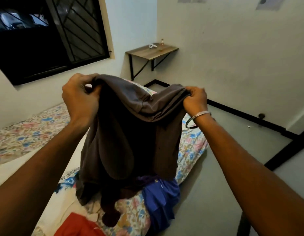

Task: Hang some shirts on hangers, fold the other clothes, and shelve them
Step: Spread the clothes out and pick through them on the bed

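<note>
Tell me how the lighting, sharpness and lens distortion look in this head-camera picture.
Head view: dim, even indoor light; the window is black apart from faint reflections. The grey garment held up by the left hand and right hand goes nearly black at its centre. Wide-angle bending tilts the walls and wall shelf. The red cloth at the bottom edge is soft.

Dim indoor light with a cool greenish cast falls evenly from above. The window (pixel 50 36) at far left is black, giving no daylight. The brown garment (pixel 130 133) holds deep, detail-less shadow in its folds. Wide-angle distortion bends the walls and forearms toward the edges; fine detail is soft and smeared.
</note>
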{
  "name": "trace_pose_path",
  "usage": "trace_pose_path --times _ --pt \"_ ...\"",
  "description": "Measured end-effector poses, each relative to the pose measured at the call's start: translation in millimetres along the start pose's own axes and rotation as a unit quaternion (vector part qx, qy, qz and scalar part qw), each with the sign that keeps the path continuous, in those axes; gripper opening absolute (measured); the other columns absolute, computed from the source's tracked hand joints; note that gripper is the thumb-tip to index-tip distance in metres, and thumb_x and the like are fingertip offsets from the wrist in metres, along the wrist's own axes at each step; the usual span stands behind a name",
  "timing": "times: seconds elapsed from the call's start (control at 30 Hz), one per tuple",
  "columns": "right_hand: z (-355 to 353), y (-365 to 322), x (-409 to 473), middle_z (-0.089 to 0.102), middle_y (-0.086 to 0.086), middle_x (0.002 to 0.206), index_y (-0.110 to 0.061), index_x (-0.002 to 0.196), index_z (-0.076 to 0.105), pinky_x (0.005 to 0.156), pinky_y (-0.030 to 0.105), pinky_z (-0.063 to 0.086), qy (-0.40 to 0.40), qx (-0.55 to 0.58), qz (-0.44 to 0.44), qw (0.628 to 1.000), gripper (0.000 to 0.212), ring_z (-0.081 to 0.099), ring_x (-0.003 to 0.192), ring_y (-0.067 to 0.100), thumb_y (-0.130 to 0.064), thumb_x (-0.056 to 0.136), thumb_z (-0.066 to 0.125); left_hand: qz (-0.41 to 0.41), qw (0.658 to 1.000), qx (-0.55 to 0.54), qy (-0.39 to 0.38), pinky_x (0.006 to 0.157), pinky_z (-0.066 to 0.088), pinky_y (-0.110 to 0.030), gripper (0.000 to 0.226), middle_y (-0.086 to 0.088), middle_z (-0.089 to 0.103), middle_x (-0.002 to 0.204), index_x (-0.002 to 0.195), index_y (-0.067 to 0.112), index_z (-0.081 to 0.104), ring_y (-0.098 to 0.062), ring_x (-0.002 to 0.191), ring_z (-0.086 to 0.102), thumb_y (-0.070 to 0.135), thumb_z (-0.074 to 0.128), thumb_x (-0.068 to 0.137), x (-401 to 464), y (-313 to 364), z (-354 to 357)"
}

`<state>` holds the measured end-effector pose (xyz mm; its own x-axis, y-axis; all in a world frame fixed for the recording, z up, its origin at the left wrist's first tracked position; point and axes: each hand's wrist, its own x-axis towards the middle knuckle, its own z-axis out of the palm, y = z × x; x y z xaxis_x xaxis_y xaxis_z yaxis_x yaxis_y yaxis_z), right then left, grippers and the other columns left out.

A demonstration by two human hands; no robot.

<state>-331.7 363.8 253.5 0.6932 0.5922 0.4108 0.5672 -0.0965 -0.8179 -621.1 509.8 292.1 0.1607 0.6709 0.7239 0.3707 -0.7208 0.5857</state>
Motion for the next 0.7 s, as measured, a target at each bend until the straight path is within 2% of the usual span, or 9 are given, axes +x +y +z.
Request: trace_pose_path --times 0.13,0.2,0.27,0.33,0.4,0.43,0.5,0.6,0.7 --pt "-31 57 44 0.05 -0.002 0.062 -0.001 0.069 0.065 0.053 0.028 0.04 -0.01 0.022 0.007 1.0 0.027 0.047 0.061 0.006 -0.012 0.066 0.041 -0.002 0.999 -0.039 0.013 0.08 0.059 -0.029 0.027 0.0 0.072 0.105 0.115 0.021 0.076 -0.01 0.093 0.068 0.022 0.065 0.09 23 49 106" --pt "-43 71 61 0.046 0.0 0.059 -0.004 0.063 0.061 0.052 0.026 0.035 -0.017 0.033 0.0 0.999 0.022 0.042 0.058 0.005 -0.013 0.068 0.042 -0.008 0.998 -0.066 0.008 0.079 0.059 -0.029 0.029 -0.002 0.073 0.105 0.115 0.02 0.076 -0.012 0.094 0.069 0.022 0.064 0.088 31 71 147" --pt "-56 80 86 0.052 0.004 0.056 -0.009 0.061 0.062 0.051 0.03 0.038 -0.027 0.05 -0.004 0.998 0.019 0.045 0.059 0.005 -0.011 0.071 0.046 -0.004 0.996 -0.087 0.001 0.076 0.057 -0.026 0.029 -0.002 0.072 0.103 0.113 0.019 0.077 -0.013 0.093 0.069 0.019 0.064 0.087 42 91 183" --pt "-66 83 114 0.06 -0.008 0.055 -0.02 0.06 0.065 0.051 0.027 0.042 -0.022 0.067 -0.008 0.997 0.023 0.049 0.058 0.001 -0.01 0.075 0.05 0.011 0.993 -0.117 -0.011 0.073 0.055 -0.023 0.026 -0.001 0.071 0.098 0.108 0.022 0.078 -0.01 0.089 0.068 0.015 0.065 0.086 53 111 209" --pt "-75 83 145 0.052 -0.024 0.053 -0.031 0.061 0.062 0.051 0.018 0.04 -0.009 0.081 -0.026 0.996 0.03 0.045 0.056 -0.009 -0.008 0.079 0.054 0.044 0.991 -0.123 -0.023 0.07 0.051 -0.02 0.024 0.0 0.07 0.092 0.105 0.025 0.078 -0.008 0.086 0.066 0.015 0.067 0.086 71 127 232" --pt "-79 82 161 0.05 -0.025 0.056 -0.029 0.063 0.063 0.051 0.017 0.038 0.0 0.088 -0.035 0.995 0.03 0.044 0.057 -0.009 -0.006 0.08 0.055 0.059 0.99 -0.125 -0.032 0.069 0.05 -0.018 0.022 0.0 0.068 0.089 0.104 0.024 0.078 -0.008 0.084 0.064 0.015 0.067 0.087 83 134 244" --pt "-85 88 195 0.048 -0.015 0.064 -0.018 0.063 0.066 0.052 0.02 0.036 0.031 0.076 -0.06 0.995 0.024 0.043 0.061 -0.003 -0.004 0.08 0.055 0.079 0.987 -0.135 -0.045 0.069 0.051 -0.019 0.018 0.0 0.067 0.087 0.102 0.022 0.079 -0.01 0.085 0.064 0.017 0.068 0.088 109 135 273" --pt "-98 98 239 0.054 -0.005 0.067 -0.008 0.07 0.071 0.052 0.029 0.04 0.091 0.05 -0.078 0.992 0.022 0.048 0.064 0.003 -0.009 0.081 0.053 0.072 0.974 -0.206 -0.066 0.073 0.06 -0.031 0.019 -0.004 0.072 0.095 0.105 0.018 0.08 -0.014 0.093 0.07 0.02 0.07 0.088 142 140 315" --pt "-108 100 281 0.054 -0.002 0.064 -0.003 0.071 0.069 0.051 0.036 0.043 0.143 0.052 -0.089 0.984 0.028 0.048 0.063 0.005 -0.02 0.09 0.056 0.111 0.955 -0.273 -0.036 0.075 0.058 -0.026 0.021 -0.001 0.072 0.098 0.106 0.014 0.078 -0.011 0.095 0.069 0.022 0.07 0.088 171 155 360"
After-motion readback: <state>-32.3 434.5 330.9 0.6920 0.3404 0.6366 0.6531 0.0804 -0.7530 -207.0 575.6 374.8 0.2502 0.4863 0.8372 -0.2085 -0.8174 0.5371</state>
